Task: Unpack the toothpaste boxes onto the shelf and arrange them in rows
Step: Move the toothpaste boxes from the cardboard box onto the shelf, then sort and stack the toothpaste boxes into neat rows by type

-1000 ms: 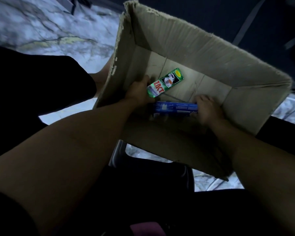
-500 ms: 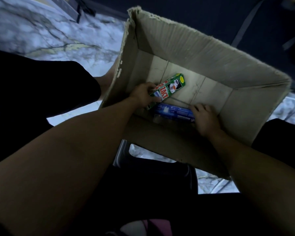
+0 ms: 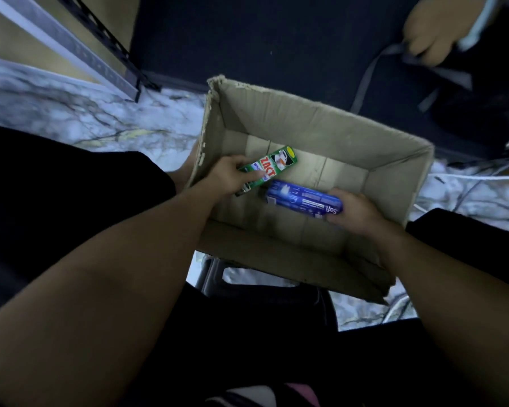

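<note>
Both hands are inside the open brown cardboard carton (image 3: 321,133), with white marble-veined floor (image 3: 86,113) around it. Left hand (image 3: 228,176): fingers curled round near end of green rectangular toothpaste box with red lettering (image 3: 272,167), box angled toward back wall. Right hand (image 3: 354,208): grips right end of blue rectangular toothpaste box (image 3: 300,198), crosswise, just beside the green one.

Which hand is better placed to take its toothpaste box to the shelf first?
Probably the left. The left hand grips the green box, and the metal shelf frame stands on that side of the carton. The right hand holds the blue box on the far side.
</note>
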### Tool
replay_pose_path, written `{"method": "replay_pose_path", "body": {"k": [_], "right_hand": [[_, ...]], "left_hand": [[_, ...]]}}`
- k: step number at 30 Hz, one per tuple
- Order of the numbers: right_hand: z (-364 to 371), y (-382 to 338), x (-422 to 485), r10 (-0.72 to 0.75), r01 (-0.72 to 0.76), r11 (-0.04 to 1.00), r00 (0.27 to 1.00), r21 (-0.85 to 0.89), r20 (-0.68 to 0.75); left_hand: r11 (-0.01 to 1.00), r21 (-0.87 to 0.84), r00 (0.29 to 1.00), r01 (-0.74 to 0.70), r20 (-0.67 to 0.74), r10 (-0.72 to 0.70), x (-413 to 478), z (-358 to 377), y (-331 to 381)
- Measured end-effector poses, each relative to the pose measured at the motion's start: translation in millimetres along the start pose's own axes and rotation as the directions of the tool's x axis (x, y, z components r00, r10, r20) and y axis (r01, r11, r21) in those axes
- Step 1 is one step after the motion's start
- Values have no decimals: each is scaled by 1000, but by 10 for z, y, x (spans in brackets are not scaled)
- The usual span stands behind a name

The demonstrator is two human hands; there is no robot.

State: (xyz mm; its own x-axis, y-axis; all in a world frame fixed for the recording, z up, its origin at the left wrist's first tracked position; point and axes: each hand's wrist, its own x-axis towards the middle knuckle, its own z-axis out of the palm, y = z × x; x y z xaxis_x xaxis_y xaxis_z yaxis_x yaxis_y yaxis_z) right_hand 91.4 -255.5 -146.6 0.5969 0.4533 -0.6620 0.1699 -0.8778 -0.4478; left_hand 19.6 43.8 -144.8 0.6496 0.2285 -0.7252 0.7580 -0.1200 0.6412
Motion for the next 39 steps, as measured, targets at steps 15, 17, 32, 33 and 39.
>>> {"method": "replay_pose_path", "body": {"k": [15, 17, 32, 33, 39], "right_hand": [[-1529, -823, -1186, -166, 242, 948, 929, 206, -330], [-1750, -996, -1435, -215, 311, 928, 898, 207, -385], [-2946, -2221, -3240, -447, 599, 801, 606, 8, -658], [-3011, -2305, -3313, -448, 601, 799, 583, -11, -678], [-3500, -2776, -3488, -454, 565, 807, 412, -169, -790]], "left_hand": [[789, 283, 782, -545, -168, 600, -1239, -749, 1628], [748, 296, 731, -594, -187, 656, -1506, -889, 1874], [293, 442, 147, -848, -335, 931, -3721, -1562, 2992], [271, 452, 111, -850, -350, 930, -3809, -1616, 3042], [213, 509, -58, -834, -466, 883, -4080, -1963, 3369]]}}
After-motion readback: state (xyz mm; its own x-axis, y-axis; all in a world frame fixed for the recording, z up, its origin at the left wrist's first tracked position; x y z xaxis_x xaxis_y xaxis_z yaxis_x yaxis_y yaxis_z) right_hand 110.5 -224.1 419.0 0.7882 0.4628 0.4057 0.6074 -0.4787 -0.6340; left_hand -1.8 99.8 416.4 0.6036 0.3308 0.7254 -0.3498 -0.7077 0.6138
